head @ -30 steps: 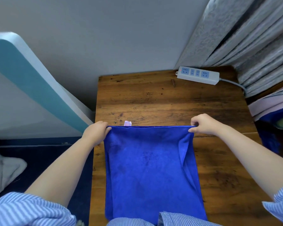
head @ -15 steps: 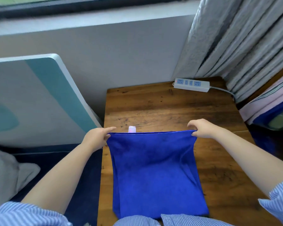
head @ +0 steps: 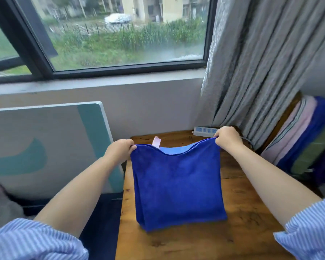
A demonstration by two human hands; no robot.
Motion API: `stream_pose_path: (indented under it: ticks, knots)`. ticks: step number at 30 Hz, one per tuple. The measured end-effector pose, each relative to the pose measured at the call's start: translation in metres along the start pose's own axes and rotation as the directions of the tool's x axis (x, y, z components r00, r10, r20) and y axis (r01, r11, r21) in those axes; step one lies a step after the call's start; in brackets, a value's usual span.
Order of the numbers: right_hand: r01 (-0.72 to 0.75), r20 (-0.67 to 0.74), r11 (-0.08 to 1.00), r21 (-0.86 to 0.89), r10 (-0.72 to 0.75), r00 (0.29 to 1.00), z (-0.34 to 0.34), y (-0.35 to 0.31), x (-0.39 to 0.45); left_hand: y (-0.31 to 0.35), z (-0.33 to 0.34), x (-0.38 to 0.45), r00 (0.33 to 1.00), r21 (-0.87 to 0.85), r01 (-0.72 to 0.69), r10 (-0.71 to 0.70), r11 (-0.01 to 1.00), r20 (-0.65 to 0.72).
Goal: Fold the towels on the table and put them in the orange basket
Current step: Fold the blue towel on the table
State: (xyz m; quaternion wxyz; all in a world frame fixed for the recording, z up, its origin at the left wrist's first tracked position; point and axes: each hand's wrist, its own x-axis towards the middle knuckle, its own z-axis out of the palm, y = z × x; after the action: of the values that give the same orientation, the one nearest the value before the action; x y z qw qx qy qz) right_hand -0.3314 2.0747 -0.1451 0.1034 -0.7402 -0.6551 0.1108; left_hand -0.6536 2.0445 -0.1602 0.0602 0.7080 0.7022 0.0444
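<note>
Head view: two hands hold a folded blue towel (head: 178, 186) up over the wooden table (head: 251, 218).
Left hand (head: 118, 151) pinches the towel's upper left corner, right hand (head: 227, 137) pinches the upper right corner; the top edge sags between them, a pink tag (head: 156, 142) standing at it. The towel's lower edge rests on the table. A power strip (head: 204, 131) lies at the table's far edge.
</note>
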Motion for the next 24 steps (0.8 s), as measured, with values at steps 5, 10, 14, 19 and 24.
stream_pose_path:
  ticks: [5, 10, 14, 19, 24]
  knots:
    - [0.109, -0.464, 0.927, 0.359, 0.076, 0.882, -0.045, -0.002, -0.009, 0.012, -0.044, -0.004, 0.927, -0.077, 0.035, -0.061, 0.996, -0.371]
    - [0.038, -0.183, 0.999, 0.018, -0.034, 0.982, -0.045, 0.015, -0.028, 0.008, -0.028, -0.031, 0.991, 0.237, 0.056, -0.025, 0.970, -0.132]
    - [0.080, -0.208, 0.997, 0.024, -0.073, 0.975, -0.042, 0.013, -0.036, 0.001, -0.021, -0.040, 0.997, 0.288, 0.071, -0.070, 0.955, -0.013]
    - [0.080, -0.350, 0.963, 0.256, 0.016, 0.937, -0.041, 0.009, -0.029, 0.000, -0.027, -0.031, 0.946, -0.053, 0.161, -0.170, 0.985, -0.277]
    - [0.046, -0.214, 0.972, 0.232, 0.005, 0.977, -0.021, 0.011, -0.021, -0.003, -0.009, -0.023, 0.951, -0.132, 0.258, -0.276, 0.957, -0.140]
